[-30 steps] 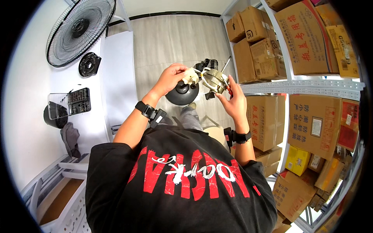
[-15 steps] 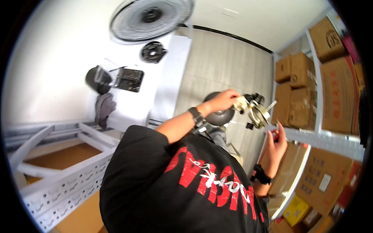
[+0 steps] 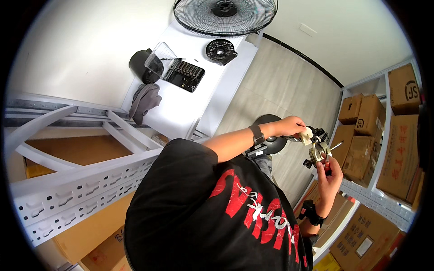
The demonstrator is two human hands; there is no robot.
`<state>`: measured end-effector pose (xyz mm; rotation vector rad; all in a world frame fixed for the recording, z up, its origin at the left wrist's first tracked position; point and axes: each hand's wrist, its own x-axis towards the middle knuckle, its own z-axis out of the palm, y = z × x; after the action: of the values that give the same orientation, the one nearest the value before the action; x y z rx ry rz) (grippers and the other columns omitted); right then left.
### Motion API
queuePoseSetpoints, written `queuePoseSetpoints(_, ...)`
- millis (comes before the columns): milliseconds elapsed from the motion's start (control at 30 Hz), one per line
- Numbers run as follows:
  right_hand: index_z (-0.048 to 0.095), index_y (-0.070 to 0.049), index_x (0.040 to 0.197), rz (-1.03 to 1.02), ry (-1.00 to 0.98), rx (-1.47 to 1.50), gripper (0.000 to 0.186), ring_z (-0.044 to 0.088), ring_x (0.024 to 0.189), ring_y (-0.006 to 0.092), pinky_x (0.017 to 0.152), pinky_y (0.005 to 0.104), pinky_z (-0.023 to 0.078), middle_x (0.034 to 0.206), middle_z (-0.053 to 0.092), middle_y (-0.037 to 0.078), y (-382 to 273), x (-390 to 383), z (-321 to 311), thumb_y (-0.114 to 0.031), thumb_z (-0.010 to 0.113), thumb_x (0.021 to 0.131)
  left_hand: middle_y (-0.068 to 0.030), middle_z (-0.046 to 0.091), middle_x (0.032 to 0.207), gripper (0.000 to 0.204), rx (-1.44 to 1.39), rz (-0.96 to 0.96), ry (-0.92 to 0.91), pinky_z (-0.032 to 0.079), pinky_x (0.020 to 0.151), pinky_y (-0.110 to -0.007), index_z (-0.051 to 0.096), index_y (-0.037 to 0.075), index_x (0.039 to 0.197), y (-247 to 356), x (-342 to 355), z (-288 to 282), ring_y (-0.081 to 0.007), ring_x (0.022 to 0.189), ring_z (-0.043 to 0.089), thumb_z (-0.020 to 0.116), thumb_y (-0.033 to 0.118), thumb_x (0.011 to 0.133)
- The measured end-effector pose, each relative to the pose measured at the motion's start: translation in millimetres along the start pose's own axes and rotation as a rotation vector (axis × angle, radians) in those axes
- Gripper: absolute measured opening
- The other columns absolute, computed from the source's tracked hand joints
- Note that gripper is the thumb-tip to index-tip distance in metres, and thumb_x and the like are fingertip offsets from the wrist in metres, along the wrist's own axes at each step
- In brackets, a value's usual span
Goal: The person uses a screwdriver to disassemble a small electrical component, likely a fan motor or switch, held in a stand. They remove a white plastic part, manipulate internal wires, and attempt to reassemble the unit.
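My left hand (image 3: 294, 127) is closed on a cream plastic housing (image 3: 305, 135) on the fan's motor assembly. My right hand (image 3: 329, 174) is closed around a red-handled tool (image 3: 327, 163) at the metal motor body (image 3: 319, 149), from which a thin metal shaft (image 3: 336, 145) sticks out. Black parts (image 3: 310, 162) are attached to the assembly. Below and behind my left forearm is a round dark base (image 3: 271, 147), partly hidden by my arm.
A white table (image 3: 167, 115) at upper left holds a fan guard (image 3: 199, 18), a black perforated disc (image 3: 216, 49), a bit case (image 3: 185, 75), a black housing (image 3: 140, 67) and grey cloth (image 3: 143, 101). Shelving with cardboard boxes (image 3: 398, 158) lines the right; a white metal rack (image 3: 72, 203) is at left.
The view has swung, shifting the assembly and my hands rightward in the picture. My right hand, briefly lower and apart from the motor, is back against it. My left hand stays on the cream part.
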<state>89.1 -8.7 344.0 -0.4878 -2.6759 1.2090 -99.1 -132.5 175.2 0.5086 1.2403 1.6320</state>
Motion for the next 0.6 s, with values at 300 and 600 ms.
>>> queuePoseSetpoints(300,0.057,-0.001,0.132,-0.055,-0.135,-0.004,0.047,0.052,0.074,0.0101,0.071,0.0235,0.045,0.083,0.057,0.003,-21,9,9,0.007,0.058,0.086,-0.0097,0.066,0.105,0.031,-0.195,-0.062,0.018,0.055,0.078,-0.026,0.059,-0.005,0.113,-3,3,5,-0.0142,0.09,0.066,0.062,0.019,0.093)
queuePoseSetpoints(600,0.054,-0.002,0.135,-0.035,-0.152,0.011,0.049,0.057,0.081,0.011,0.079,0.0245,0.047,0.089,0.062,0.006,-40,9,6,0.01,0.054,0.087,-0.0086,0.067,0.095,0.028,-0.187,-0.016,0.091,0.053,0.074,-0.027,0.062,-0.003,0.105,-12,7,10,-0.0139,0.084,0.064,0.069,0.014,0.084)
